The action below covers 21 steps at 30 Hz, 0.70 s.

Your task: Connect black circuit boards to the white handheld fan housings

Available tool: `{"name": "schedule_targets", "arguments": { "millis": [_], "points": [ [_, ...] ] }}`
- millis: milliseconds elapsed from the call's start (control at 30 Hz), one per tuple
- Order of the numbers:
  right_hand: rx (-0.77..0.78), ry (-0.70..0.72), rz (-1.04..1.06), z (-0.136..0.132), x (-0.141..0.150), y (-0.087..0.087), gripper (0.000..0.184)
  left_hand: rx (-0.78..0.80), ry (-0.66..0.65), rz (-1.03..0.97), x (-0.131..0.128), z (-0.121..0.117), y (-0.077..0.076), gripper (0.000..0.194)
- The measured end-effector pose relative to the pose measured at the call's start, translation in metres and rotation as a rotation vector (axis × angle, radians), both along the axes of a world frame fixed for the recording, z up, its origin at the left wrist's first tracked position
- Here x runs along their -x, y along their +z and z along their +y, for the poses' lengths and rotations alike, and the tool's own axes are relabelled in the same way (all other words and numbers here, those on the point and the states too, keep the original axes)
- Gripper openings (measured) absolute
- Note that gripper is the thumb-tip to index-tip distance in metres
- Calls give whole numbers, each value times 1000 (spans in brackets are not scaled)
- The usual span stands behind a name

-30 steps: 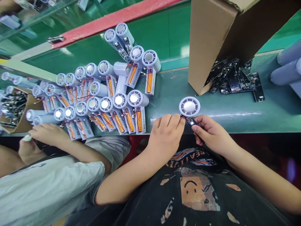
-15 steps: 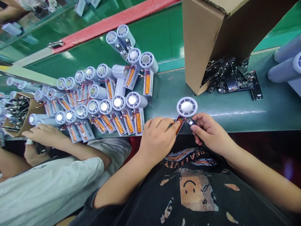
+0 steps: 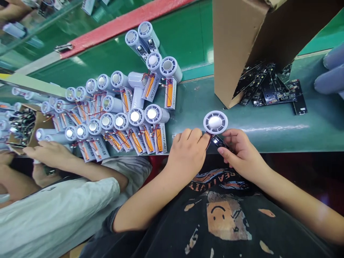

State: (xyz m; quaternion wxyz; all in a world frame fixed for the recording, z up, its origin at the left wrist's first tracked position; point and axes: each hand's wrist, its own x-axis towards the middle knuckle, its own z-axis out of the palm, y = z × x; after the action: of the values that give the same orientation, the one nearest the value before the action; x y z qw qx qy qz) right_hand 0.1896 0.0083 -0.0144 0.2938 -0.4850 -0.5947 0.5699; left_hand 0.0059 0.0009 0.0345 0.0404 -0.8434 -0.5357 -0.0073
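Note:
A pale lilac handheld fan [image 3: 215, 122] stands at the bench edge with its round, silver-centred head facing up. My left hand [image 3: 186, 153] is closed around its handle, which my fingers now mostly hide. Close by on the right, my right hand [image 3: 240, 150] pinches a narrow black circuit board [image 3: 220, 142] between thumb and fingers. The board's upper end lies just under the fan head and carries a small bright square part. Whether the board touches the handle I cannot tell.
Several similar fans [image 3: 153, 114] with orange battery cells stand in rows at left. A tilted cardboard box [image 3: 236, 46] spills black circuit boards [image 3: 274, 89] on the green bench [image 3: 263, 138]. A co-worker's hand [image 3: 51, 154] is at far left, near another box [image 3: 44, 123].
My left hand has shifted slightly right and covers the orange part of the handle seen before. The board has turned flatter, showing more of its face. The view has shifted slightly.

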Motion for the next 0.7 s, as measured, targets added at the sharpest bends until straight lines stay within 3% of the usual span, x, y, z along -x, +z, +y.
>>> {"name": "schedule_targets", "arguments": {
  "millis": [133, 233, 333, 433, 567, 700],
  "points": [
    [-484, -49, -214, -4, -2, -2, 28, 75, 2, 18, -2, 0, 2, 22],
    [-726, -19, -385, -3, -8, 1, 20, 140, -37, -124, 5, -3, 3, 27],
    [-794, -6, -462, -1, -14, 6, 24, 17, -129, -337, 16, 2, 3, 28],
    [-797, -8, -487, 0, -16, 10, 25, -152, -207, -307, 23, 18, 1, 45],
    [-821, 0, -528, -1, -17, 13, 25, -34, -345, -112, 19, 41, 2, 56],
    [-879, -17, -548, 1, -24, 15, 23, -15, -226, -65, 13, 41, 7, 43]
  ]
}}
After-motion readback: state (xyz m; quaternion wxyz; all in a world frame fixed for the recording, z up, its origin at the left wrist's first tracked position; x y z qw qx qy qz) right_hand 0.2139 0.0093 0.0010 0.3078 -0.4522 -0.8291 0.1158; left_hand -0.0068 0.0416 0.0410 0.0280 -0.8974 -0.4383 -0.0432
